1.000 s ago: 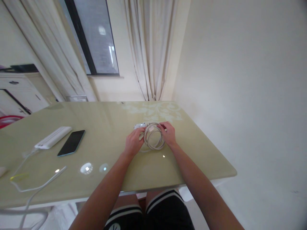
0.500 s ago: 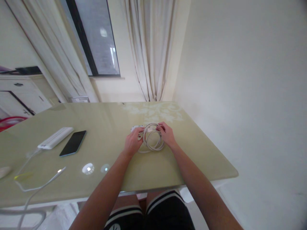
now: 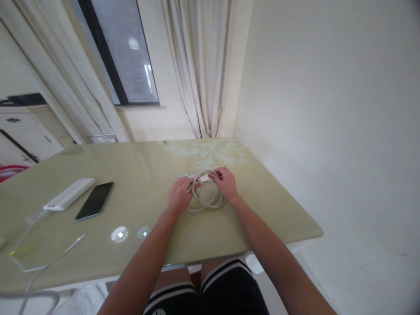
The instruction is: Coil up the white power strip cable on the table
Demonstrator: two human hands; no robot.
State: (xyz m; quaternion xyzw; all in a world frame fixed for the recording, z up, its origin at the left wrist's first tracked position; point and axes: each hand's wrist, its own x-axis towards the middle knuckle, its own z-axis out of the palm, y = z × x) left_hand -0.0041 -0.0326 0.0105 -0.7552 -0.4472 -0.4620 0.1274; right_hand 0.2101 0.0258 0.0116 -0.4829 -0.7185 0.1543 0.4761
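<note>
A pale grey cable (image 3: 210, 204) lies wound in several loops near the middle of the table (image 3: 262, 210). My left hand (image 3: 180, 194) is closed on the left side of the loops. On the right, my right hand (image 3: 225, 183) pinches the coil's upper edge, by a small white plug (image 3: 204, 179) that shows inside the loops. Just behind my left fingers sits a white object (image 3: 186, 175), mostly hidden, which may be a power strip.
To the left lie a dark phone (image 3: 95, 201) and a long white power bank or adapter (image 3: 69, 194) with a thin white cable (image 3: 55, 260). A wall (image 3: 328, 131) borders the table's right side. Curtains (image 3: 203, 65) hang behind it.
The white plug shows more clearly inside the coil, with my right fingers moved slightly left beside it. My view has turned a little to the right.
</note>
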